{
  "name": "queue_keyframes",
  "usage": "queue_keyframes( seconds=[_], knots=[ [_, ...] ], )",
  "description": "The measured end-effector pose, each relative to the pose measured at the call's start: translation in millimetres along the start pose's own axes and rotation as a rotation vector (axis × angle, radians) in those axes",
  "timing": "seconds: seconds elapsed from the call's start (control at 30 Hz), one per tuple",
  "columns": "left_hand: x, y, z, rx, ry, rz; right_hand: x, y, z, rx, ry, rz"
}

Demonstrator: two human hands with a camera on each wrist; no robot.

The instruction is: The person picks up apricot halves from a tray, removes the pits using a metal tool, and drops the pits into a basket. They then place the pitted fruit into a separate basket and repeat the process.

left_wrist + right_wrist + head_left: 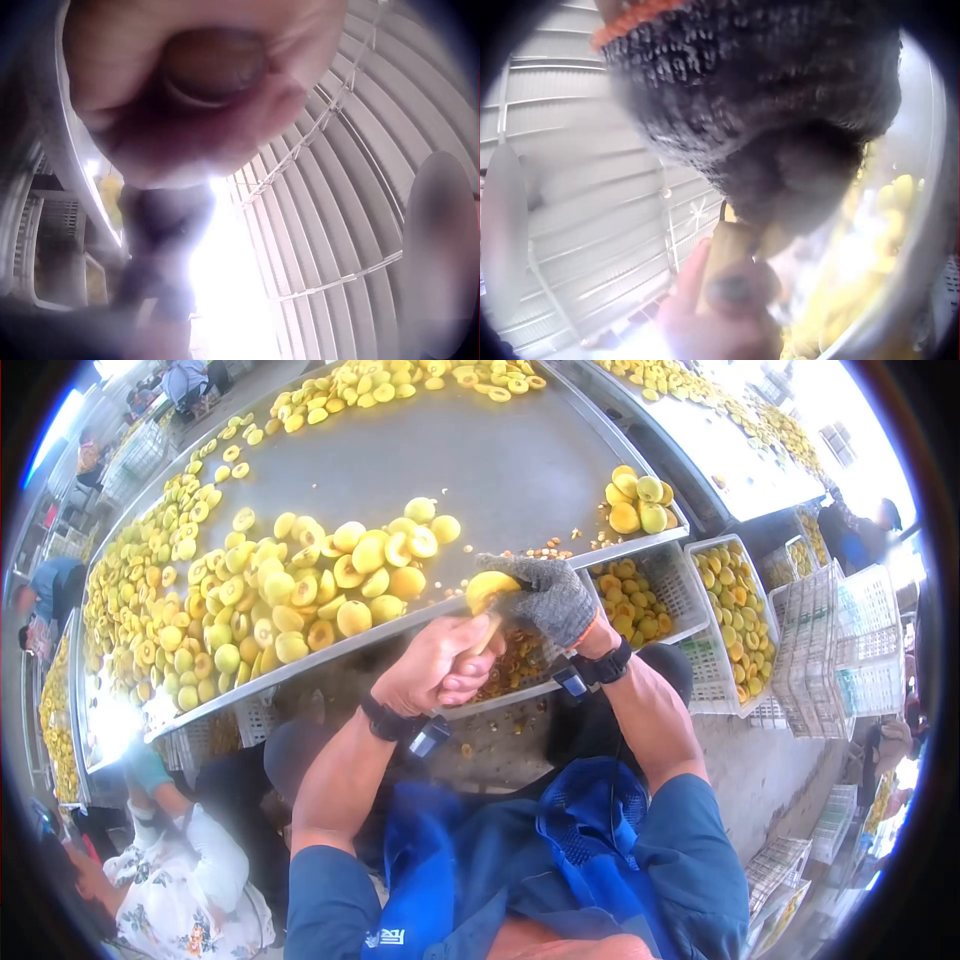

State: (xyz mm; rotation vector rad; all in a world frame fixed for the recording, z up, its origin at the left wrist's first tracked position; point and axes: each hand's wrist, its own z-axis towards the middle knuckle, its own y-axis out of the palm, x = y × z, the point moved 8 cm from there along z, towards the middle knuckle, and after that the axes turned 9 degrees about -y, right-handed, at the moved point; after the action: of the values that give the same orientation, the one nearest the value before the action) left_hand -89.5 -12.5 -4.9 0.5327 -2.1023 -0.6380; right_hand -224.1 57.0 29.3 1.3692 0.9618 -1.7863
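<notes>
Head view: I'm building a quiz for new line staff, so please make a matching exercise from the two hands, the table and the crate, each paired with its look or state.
Things:
1. right hand
2. left hand
3. table
4. crate

States:
A. bare, fingers curled round a tool
B. white lattice, beside the table's right end
C. in a grey knit glove, holding a yellow fruit
D. grey metal, heaped with cut fruit

Pairs: 1-C, 2-A, 3-D, 4-B
</notes>
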Motion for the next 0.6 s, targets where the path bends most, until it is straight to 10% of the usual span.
queue_keyframes(
  seconds=[0.6],
  knots=[
    [-23.6, -3.0, 18.1, -0.599, -0.04, -0.277, 42.8, -1.2, -4.5, -0.022, 0.21, 0.46]
  ],
)
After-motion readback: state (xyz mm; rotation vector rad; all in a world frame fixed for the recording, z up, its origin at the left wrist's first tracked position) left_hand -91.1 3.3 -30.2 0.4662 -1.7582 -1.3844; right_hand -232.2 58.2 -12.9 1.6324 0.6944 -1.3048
